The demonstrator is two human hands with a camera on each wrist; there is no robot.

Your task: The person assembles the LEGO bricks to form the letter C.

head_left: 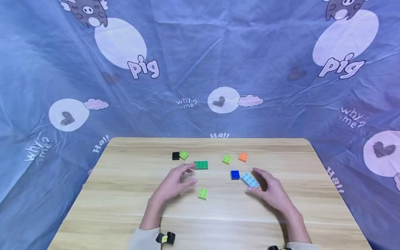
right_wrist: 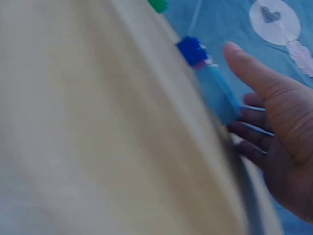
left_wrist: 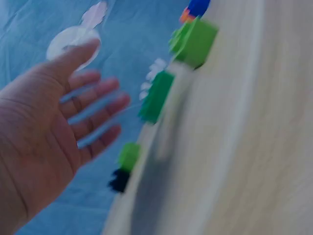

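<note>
My left hand point(head_left: 173, 184) hovers at the left of the table, thumb and fingers spread and nothing held. Its fingertips reach the near left end of a dark green brick point(head_left: 201, 165); the left wrist view shows a gap between the hand point(left_wrist: 44, 127) and that green brick point(left_wrist: 157, 97). A lime brick point(head_left: 203, 193) lies below and right of the thumb. On the right, my right hand point(head_left: 275, 190) has its thumb and fingers apart about the end of a light blue brick point(head_left: 249, 180); whether they touch it I cannot tell. Just left of that brick sits a dark blue brick point(head_left: 235, 175).
Farther back lie a black brick point(head_left: 176, 156) beside a lime brick point(head_left: 184, 155), another lime brick point(head_left: 226, 159) and an orange brick point(head_left: 243, 157). The wooden table point(head_left: 131, 156) ends at a printed blue cloth point(head_left: 193, 69) hanging behind and at the sides.
</note>
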